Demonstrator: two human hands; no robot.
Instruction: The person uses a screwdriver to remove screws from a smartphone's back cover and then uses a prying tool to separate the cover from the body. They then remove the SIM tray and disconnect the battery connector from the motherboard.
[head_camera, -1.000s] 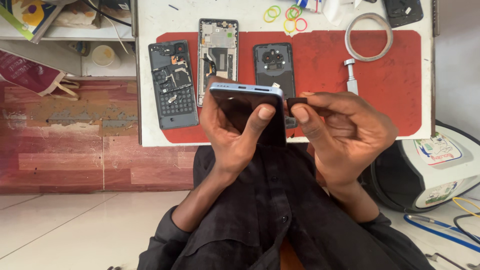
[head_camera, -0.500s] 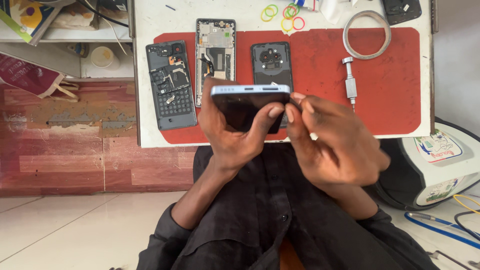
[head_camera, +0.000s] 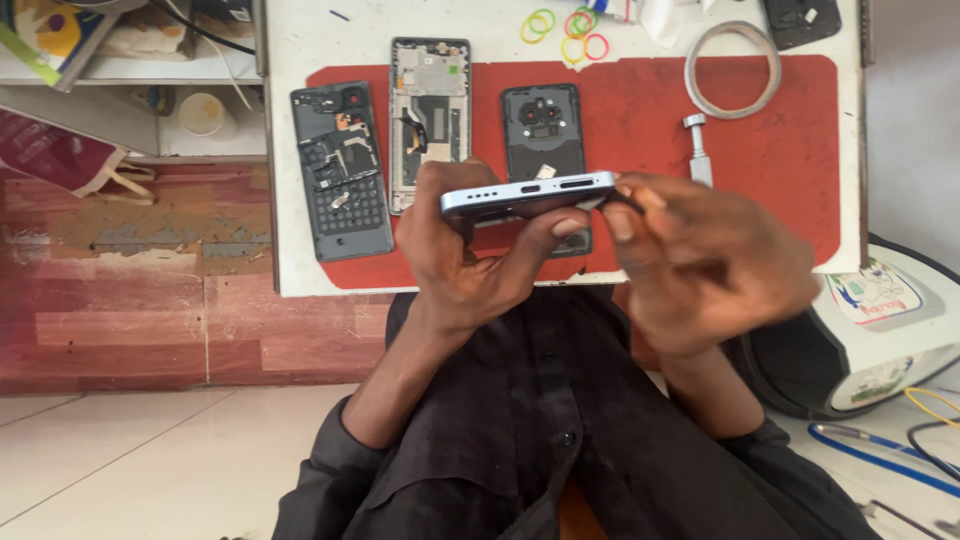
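Observation:
My left hand (head_camera: 470, 250) grips a light blue smartphone (head_camera: 528, 196) above the table's near edge, its bottom edge with ports facing me. My right hand (head_camera: 705, 260) pinches the phone's right end with thumb and fingertips; whether a small tool sits in them I cannot tell. Behind the phone, on a red mat (head_camera: 760, 150), lie a dark phone frame with exposed parts (head_camera: 342, 170), a grey mid-frame (head_camera: 430, 110) and a black back cover with a round camera ring (head_camera: 543, 125), partly hidden by my hands.
A white table (head_camera: 320, 40) carries the mat, a silver ring of tape (head_camera: 733, 70), a small metal tool (head_camera: 697, 150) and coloured rubber bands (head_camera: 565, 30). A shelf with clutter (head_camera: 120, 60) is at left. A white device (head_camera: 880, 330) and cables sit at right on the floor.
The phone has tilted flatter, so its bottom edge now faces me. My right hand has closed in on the phone's right end.

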